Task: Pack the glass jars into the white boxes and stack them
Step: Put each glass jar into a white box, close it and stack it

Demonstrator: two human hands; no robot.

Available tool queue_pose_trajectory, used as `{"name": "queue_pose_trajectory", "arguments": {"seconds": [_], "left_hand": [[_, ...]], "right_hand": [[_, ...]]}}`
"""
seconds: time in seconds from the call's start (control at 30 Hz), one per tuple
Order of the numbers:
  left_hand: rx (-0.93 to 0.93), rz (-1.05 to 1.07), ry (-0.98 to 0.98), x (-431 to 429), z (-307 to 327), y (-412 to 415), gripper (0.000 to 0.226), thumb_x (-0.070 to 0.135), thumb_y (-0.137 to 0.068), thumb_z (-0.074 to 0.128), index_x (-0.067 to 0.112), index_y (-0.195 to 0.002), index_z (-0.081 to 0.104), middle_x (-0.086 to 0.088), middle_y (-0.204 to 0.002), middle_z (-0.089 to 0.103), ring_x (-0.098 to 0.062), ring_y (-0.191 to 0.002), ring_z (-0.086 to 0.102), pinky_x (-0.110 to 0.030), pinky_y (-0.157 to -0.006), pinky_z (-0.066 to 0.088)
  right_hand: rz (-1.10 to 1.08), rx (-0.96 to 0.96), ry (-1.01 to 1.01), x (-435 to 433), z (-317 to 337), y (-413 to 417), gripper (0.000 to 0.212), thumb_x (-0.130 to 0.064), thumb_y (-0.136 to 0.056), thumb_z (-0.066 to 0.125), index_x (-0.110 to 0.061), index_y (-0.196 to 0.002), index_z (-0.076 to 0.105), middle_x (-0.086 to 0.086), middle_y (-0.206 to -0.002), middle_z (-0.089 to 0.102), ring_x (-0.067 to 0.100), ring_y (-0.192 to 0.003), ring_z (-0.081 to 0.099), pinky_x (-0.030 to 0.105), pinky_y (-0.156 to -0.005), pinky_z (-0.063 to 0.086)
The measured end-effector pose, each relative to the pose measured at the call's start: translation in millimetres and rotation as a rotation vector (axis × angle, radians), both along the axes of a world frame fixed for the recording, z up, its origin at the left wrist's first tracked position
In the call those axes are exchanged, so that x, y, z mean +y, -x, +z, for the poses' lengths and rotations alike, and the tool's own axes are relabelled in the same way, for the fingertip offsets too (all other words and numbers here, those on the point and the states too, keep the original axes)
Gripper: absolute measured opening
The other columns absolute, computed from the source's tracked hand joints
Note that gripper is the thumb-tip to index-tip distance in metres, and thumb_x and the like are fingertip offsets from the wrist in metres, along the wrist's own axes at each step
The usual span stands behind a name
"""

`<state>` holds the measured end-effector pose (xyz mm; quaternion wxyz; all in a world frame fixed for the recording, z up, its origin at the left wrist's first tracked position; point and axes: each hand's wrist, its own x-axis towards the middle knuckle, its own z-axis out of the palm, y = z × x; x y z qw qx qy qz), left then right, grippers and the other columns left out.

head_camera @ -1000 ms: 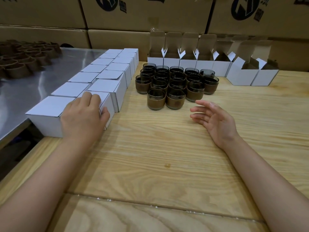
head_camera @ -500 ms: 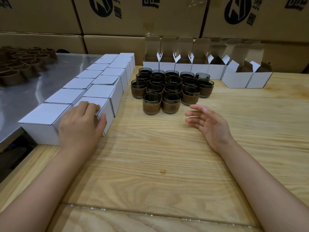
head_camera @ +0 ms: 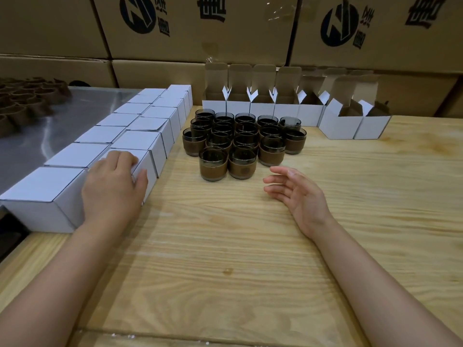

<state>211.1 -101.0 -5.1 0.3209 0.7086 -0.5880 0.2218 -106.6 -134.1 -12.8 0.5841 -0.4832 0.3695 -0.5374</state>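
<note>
The glass jars (head_camera: 240, 144) stood packed together in a tight cluster near the middle of the wooden table (head_camera: 225, 246), dark glass with a brown band round the lower half of each, none of them in a box. Just behind them ran a row of open white boxes (head_camera: 263, 110), flaps standing up, the last two at the right end set a little forward. To the left of the jars, two long rows of closed white boxes (head_camera: 140, 126) lay side by side along the table's edge. The left hand (head_camera: 114, 186) lay cupped over the nearest closed box (head_camera: 152, 169) of the inner row, fingers bent across its lid and thumb against its side face. The right hand (head_camera: 298, 194) was just in front of the jars, touching none, palm turned inward, fingers loosely spread and holding nothing. Past the closed boxes was a metal surface (head_camera: 37, 136) with brown rings (head_camera: 27, 103) heaped at its far end, and printed cardboard cartons (head_camera: 200, 28) were stacked behind everything.
</note>
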Motion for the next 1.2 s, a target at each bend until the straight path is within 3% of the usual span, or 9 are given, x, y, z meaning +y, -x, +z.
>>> {"name": "queue_pose_trajectory", "arguments": {"seconds": [0.17, 0.23, 0.37, 0.47, 0.6, 0.73, 0.87, 1.07, 1.2], "left_hand": [[-0.091, -0.01, -0.039, -9.1, -3.8, 10.4, 0.035, 0.018, -0.088, 0.052, -0.004, -0.115, 0.053, -0.029, -0.123, 0.052, -0.046, -0.126, 0.042, -0.056, -0.113, 0.015], [-0.222, -0.074, 0.081, -9.2, -2.0, 29.9, 0.04, 0.021, -0.088, 0.052, 0.0, -0.121, 0.049, -0.029, -0.133, 0.047, -0.043, -0.134, 0.033, -0.051, -0.116, 0.008], [-0.22, -0.522, 0.156, -10.7, -2.8, 114.4, 0.024, 0.014, -0.084, 0.056, 0.003, -0.104, 0.065, -0.017, -0.104, 0.066, -0.035, -0.1, 0.061, -0.047, -0.091, 0.045], [0.053, -0.645, -0.127, -10.1, -6.8, 171.0, 0.019, 0.023, -0.087, 0.051, 0.012, -0.093, 0.066, -0.003, -0.077, 0.066, -0.024, -0.072, 0.063, -0.032, -0.061, 0.044], [0.213, -0.614, -0.299, -24.1, -24.0, 177.1, 0.017, 0.029, -0.089, 0.053, 0.021, -0.105, 0.055, 0.004, -0.089, 0.061, -0.017, -0.087, 0.057, -0.027, -0.067, 0.034], [0.169, -0.661, -0.333, -29.2, -26.2, 174.2, 0.016, 0.032, -0.089, 0.052, 0.021, -0.1, 0.058, 0.007, -0.086, 0.051, -0.017, -0.088, 0.054, -0.029, -0.073, 0.036], [0.184, -0.667, -0.346, -29.4, -27.2, 175.4, 0.015, 0.036, -0.092, 0.049, 0.028, -0.103, 0.055, 0.016, -0.085, 0.041, -0.01, -0.089, 0.048, -0.023, -0.076, 0.032], [0.224, -0.689, -0.365, -31.5, -28.3, 174.0, 0.013, 0.039, -0.092, 0.046, 0.032, -0.101, 0.052, 0.018, -0.083, 0.04, -0.005, -0.087, 0.045, -0.021, -0.078, 0.032], [0.236, -0.707, -0.372, -33.4, -30.4, 172.7, 0.008, 0.037, -0.091, 0.049, 0.032, -0.096, 0.052, 0.019, -0.078, 0.037, -0.005, -0.084, 0.045, -0.022, -0.076, 0.032]], "right_hand": [[-0.01, -0.01, -0.009, -1.4, -0.3, -0.3, 0.028, -0.02, -0.097, 0.039, -0.011, -0.105, 0.064, 0.01, -0.093, 0.07, 0.023, -0.085, 0.066, 0.036, -0.086, 0.049], [-0.014, -0.013, -0.01, -2.9, -1.0, -0.6, 0.028, -0.02, -0.097, 0.039, -0.011, -0.104, 0.065, 0.01, -0.092, 0.071, 0.022, -0.085, 0.066, 0.036, -0.086, 0.05], [-0.024, -0.016, -0.016, -5.2, -3.0, -1.4, 0.026, -0.017, -0.097, 0.041, -0.01, -0.103, 0.064, 0.01, -0.09, 0.07, 0.02, -0.081, 0.066, 0.034, -0.083, 0.051], [-0.032, -0.048, -0.035, -5.6, -3.6, -1.4, 0.024, -0.014, -0.097, 0.042, -0.008, -0.103, 0.065, 0.01, -0.087, 0.069, 0.02, -0.081, 0.064, 0.031, -0.08, 0.051], [-0.089, 0.061, 0.002, -5.1, -5.3, -6.7, 0.021, -0.006, -0.097, 0.045, -0.008, -0.1, 0.065, 0.01, -0.087, 0.067, 0.02, -0.085, 0.064, 0.031, -0.082, 0.051], [-0.142, 0.247, 0.104, -8.4, -6.6, -14.6, 0.02, -0.001, -0.093, 0.053, -0.015, -0.1, 0.066, -0.002, -0.091, 0.067, -0.001, -0.081, 0.064, 0.014, -0.072, 0.049], [-0.439, 0.281, 0.063, -45.4, -0.5, 11.7, 0.024, -0.007, -0.094, 0.054, -0.03, -0.097, 0.061, -0.006, -0.1, 0.064, 0.013, -0.095, 0.06, 0.029, -0.084, 0.046], [-0.591, 1.012, 0.014, -136.0, 16.7, 90.8, 0.054, -0.015, -0.094, 0.054, -0.014, -0.143, 0.033, 0.004, -0.145, 0.038, 0.019, -0.106, 0.052, 0.033, -0.094, 0.039], [-0.625, 1.165, -0.004, -186.4, 37.5, 120.8, 0.066, -0.01, -0.092, 0.053, -0.011, -0.149, 0.021, 0.007, -0.155, 0.021, 0.032, -0.132, 0.039, 0.042, -0.104, 0.037]]}}
